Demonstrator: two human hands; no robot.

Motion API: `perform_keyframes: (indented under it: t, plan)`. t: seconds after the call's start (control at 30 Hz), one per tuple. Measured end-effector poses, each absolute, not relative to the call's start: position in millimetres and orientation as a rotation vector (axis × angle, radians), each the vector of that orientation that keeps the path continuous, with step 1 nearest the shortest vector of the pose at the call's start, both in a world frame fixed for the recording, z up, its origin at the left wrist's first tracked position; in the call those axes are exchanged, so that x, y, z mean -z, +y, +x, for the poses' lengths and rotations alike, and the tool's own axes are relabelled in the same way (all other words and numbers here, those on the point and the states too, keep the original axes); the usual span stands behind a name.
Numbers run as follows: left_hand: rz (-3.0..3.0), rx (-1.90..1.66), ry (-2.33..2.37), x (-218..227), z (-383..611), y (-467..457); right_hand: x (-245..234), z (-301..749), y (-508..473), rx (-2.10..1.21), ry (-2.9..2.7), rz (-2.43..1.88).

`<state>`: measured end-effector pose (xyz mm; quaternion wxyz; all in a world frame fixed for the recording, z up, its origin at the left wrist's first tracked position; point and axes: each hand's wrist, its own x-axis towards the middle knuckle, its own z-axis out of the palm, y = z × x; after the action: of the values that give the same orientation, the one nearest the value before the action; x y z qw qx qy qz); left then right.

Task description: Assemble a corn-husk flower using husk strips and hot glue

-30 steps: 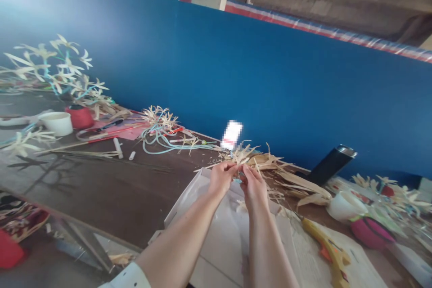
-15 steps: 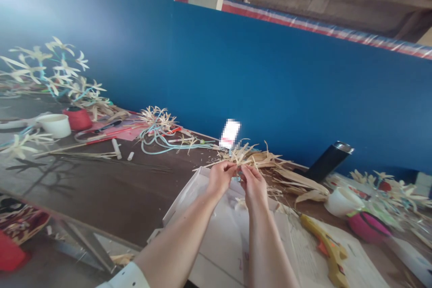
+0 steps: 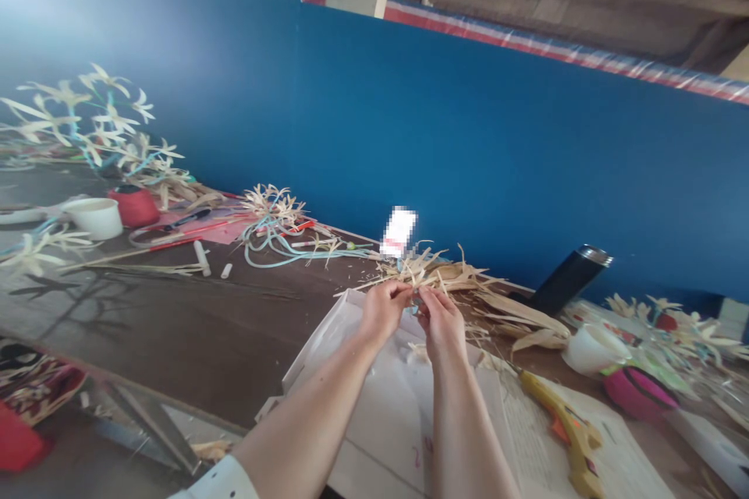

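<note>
My left hand (image 3: 385, 310) and my right hand (image 3: 440, 318) meet fingertip to fingertip above the far edge of a white box lid (image 3: 345, 327). Both are closed in a pinch. What they pinch is small and mostly hidden by the fingers; a bit of pale blue shows between them, and thin straw-coloured strips stick up just behind. Right beyond the fingertips lies a heap of dried husk strips (image 3: 462, 277). Behind it stands a phone-like bright screen (image 3: 399, 231), blurred out.
To the right are a yellow glue gun (image 3: 565, 429) on a paper sheet, a white cup (image 3: 595, 348), a pink roll (image 3: 639, 391) and a tilted black flask (image 3: 570, 281). On the left, husk flowers (image 3: 274, 205) with blue stems, a white cup (image 3: 97, 218) and a red spool (image 3: 134, 207).
Hardly anything differs. My fingers have shifted very slightly around the small thing between them, and both hands stay in the same place.
</note>
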<state>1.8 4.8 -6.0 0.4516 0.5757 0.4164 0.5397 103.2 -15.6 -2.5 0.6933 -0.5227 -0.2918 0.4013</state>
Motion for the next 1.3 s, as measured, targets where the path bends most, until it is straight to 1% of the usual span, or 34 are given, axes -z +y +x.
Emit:
perform_keyframes:
  t: [0.33,0.93,1.3]
  plan:
    - [1.554,-1.375,1.104,5,0,2,1,101,-17,-0.865,-0.656,-1.191]
    - [1.760,-1.441,1.181,5,-2,-3,0,99,-19,-0.907,-0.633,-1.146]
    - [1.785,-1.444,1.190,1,-3,-6,-2,96,-21,-0.897,-0.652,-1.152]
